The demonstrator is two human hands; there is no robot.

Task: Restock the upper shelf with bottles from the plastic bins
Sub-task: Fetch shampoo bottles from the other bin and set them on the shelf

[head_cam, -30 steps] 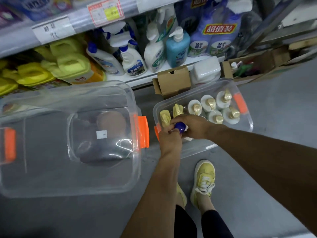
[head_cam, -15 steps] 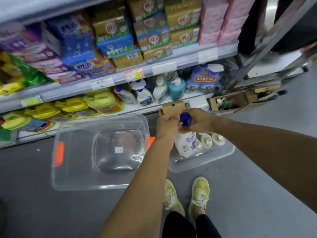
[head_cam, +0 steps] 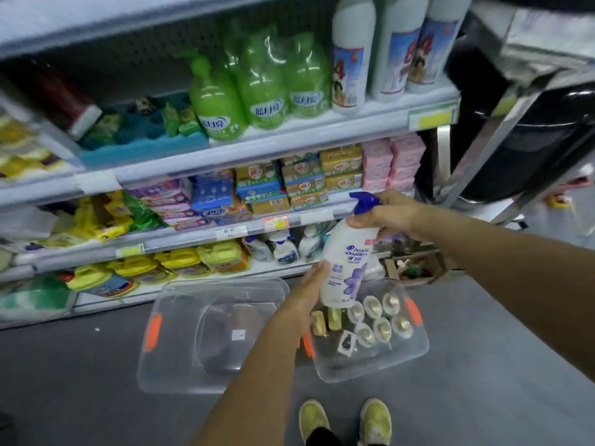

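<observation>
I hold a white plastic pump bottle with a blue pump head and a purple flower on its label [head_cam: 346,265] in the air in front of the shelving, above the clear plastic bin with orange handles that holds gold-capped white bottles [head_cam: 415,352]. My right hand [head_cam: 384,215] is wrapped around the neck just under the pump, and my left hand [head_cam: 310,284] rests against the lower side of the body with fingers mostly straight, steadying it. A second clear plastic bin, larger and with another clear tub nested in it [head_cam: 167,365], sits on the grey floor to the left.

The upper shelf [head_cam: 322,130] already carries green pump bottles wrapped in plastic [head_cam: 254,91] and tall white bottles with picture labels [head_cam: 352,56]. To do this well, I think I should keep the bottle upright by the neck, let the left hand support the base as it rises, clear the shelf lip and its yellow price tag [head_cam: 431,119], then set it down label forward in a free gap without knocking its neighbours.
</observation>
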